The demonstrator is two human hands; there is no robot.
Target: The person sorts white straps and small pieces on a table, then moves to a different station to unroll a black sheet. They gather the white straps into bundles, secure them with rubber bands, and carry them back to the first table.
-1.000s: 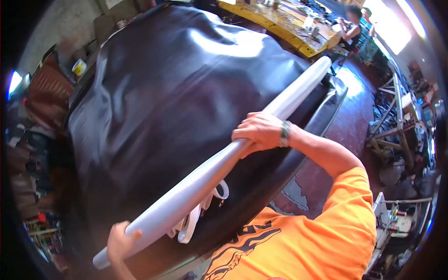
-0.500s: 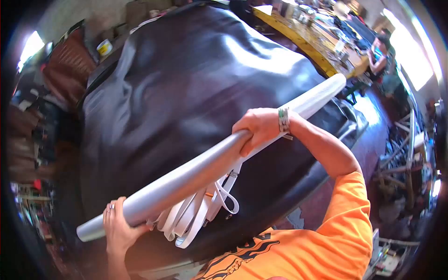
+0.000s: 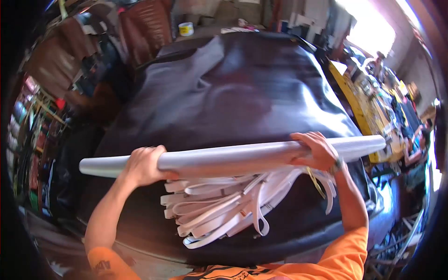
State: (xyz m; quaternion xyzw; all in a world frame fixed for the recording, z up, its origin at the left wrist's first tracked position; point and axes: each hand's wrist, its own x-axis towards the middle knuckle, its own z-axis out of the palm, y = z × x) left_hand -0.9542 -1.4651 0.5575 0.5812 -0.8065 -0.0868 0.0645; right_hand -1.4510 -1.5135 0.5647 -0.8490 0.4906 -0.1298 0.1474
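A long silvery-grey roll of sheet material (image 3: 233, 158) lies crosswise in front of me. My left hand (image 3: 145, 165) grips it left of the middle, fingers over the top and thumb underneath. Toward the other end, my right hand (image 3: 316, 150) is wrapped over the same roll. Below it, on the dark sheet, is a heap of white looped straps (image 3: 219, 210); the roll hides their upper part. The large, shiny dark sheet (image 3: 224, 102) spreads over the broad work surface beneath, with wrinkles at its far left.
A yellow-edged bench (image 3: 350, 93) piled with items runs along the right, with a person (image 3: 416, 144) seated beside it. Brown hides or sheets (image 3: 56, 56) hang at the left. A white and yellow tub (image 3: 185, 29) stands at the back. Metal frames (image 3: 396, 247) lie at the lower right.
The roll has swung from a steep diagonal to nearly level across my view, both hands still on it. More of the white straps show now. My view has turned to the left.
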